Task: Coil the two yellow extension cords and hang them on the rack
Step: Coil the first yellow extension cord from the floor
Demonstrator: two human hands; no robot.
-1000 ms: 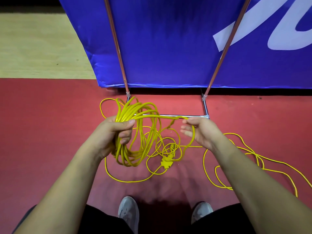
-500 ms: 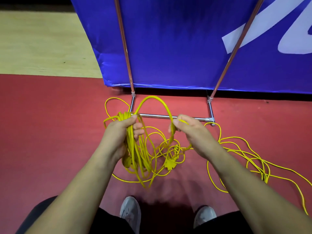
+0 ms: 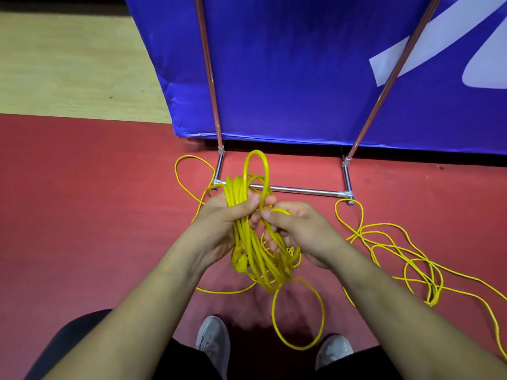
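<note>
Red matting (image 3: 82,229) covers the floor on the person's side and gives way at far left to a strip of pale wooden boards (image 3: 68,64). A blue fabric banner with white lettering (image 3: 288,78) reaches down to the floor and closes off the far edge. In front of it stands the metal rack (image 3: 219,165). Its two copper-coloured uprights (image 3: 386,86) slant upward from a chrome base bar (image 3: 301,191) that lies left to right just beyond the hands. To the left the matting is open. To the right, loose yellow cord strands (image 3: 397,250) sprawl in overlapping loops out to the right edge, with one loop just beside the rack's right foot. Two grey shoes (image 3: 214,344) show at the near edge.

The coiled yellow extension cord (image 3: 255,250) is held above the matting in the middle, between the two hands. Its long axis runs far to near. One tall loop stands up past the fingertips and crosses the chrome bar in view, while the bulk hangs toward the person, below the wrists. A thicker yellow lump, possibly a plug, sits on the bundle's left side. Slack trails from the bundle onto the floor: a loop at far left beside the rack's left foot, and a round loop between the shoes.

The left hand (image 3: 222,215) grips the bundle, its fingers (image 3: 247,204) curled tight around many strands. The right hand (image 3: 301,229) is close beside it and pinches a single strand between thumb and forefinger, with its other fingers curled beneath.
</note>
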